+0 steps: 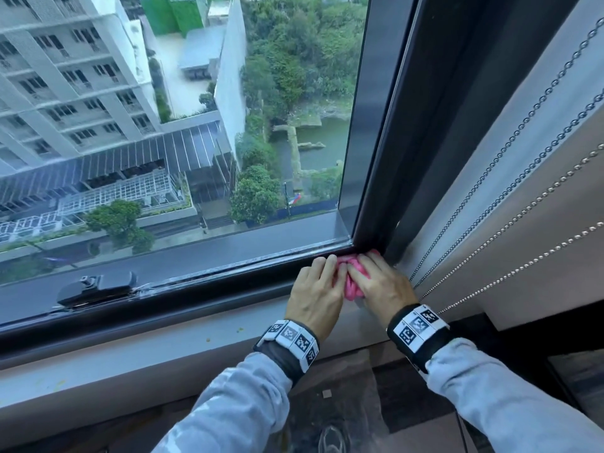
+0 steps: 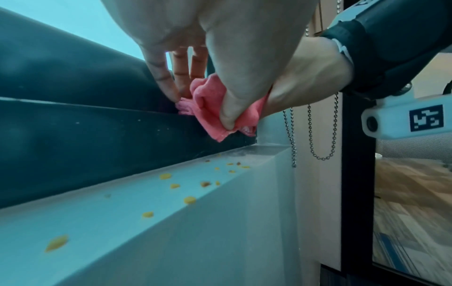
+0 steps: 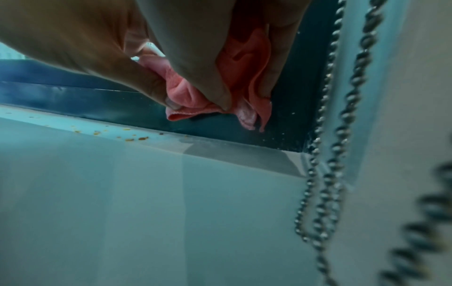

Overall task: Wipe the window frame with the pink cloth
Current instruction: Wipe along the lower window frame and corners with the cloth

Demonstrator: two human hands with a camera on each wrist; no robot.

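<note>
Hands meet at the lower right corner of the window frame (image 1: 228,299), where the dark bottom rail joins the upright. Between them sits the pink cloth (image 1: 351,282), bunched into folds and pushed against the rail right in that corner. The left hand (image 1: 315,294) lies on the cloth's left side: in the left wrist view its thumb presses the fabric from the front while the straighter fingers (image 2: 182,75) reach down behind it to the frame, so the cloth is pinched between thumb and fingers. The right hand (image 1: 380,284) covers the cloth's right side; the right wrist view shows its thumb and fingers closed round folds of the fabric, a loose flap hanging below them against the dark rail. The two hands touch or nearly touch over the cloth.

Below the rail runs a pale sill (image 1: 137,358), scattered with small yellow crumbs (image 2: 189,199). A black latch (image 1: 98,287) sits on the frame well to the left of the hands. Bead chains (image 1: 510,204) hang along the wall just to the right of the corner. Both wrists wear bands with black-and-white markers over grey sleeves.
</note>
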